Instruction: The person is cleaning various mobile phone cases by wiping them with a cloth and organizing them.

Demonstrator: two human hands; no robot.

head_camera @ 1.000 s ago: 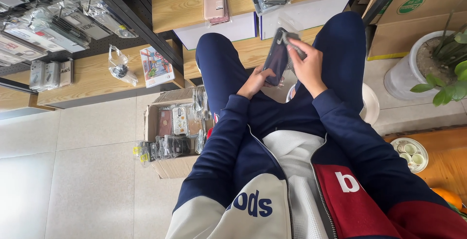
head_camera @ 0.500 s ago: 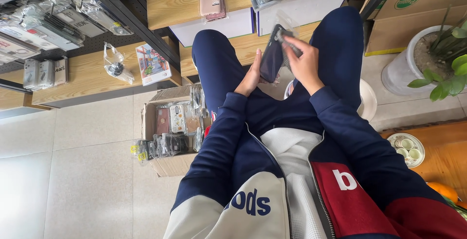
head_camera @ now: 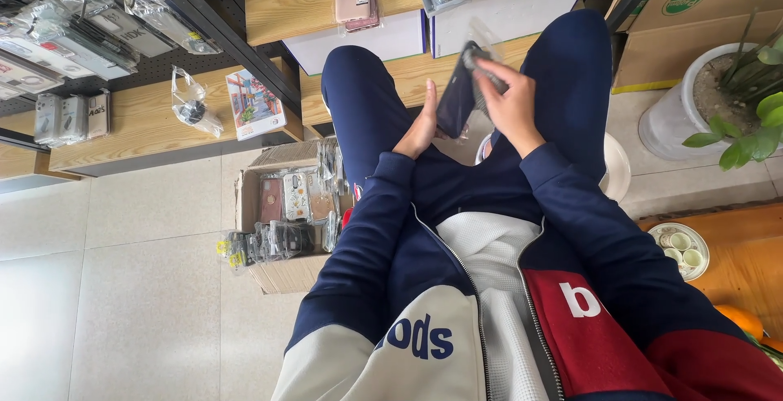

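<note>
We're seated, looking down past our knees, and the dark phone case (head_camera: 457, 95) is up between both hands, over the gap between our thighs. Its long axis runs near to far and tilts a little to the right at the far end, standing almost on edge toward us. A clear plastic sleeve (head_camera: 481, 42) crinkles around its far end.

Our right hand (head_camera: 510, 103) is the one in charge: fingers curled closed over the case's far right part, thumb on top, pinching case and sleeve together. Our left hand (head_camera: 420, 130) sits just left of the near end, fingers straight and flat, palm against the case's left edge, bracing it, not gripping. So the case lies between the hands, the right one further along it.

Down on the tiled floor to the left, an open cardboard box (head_camera: 281, 213) is packed with more cases in sleeves. Beyond our knees, wooden shelves (head_camera: 285, 9) carry further packets, and a white plant pot (head_camera: 677, 119) stands off to the right.
</note>
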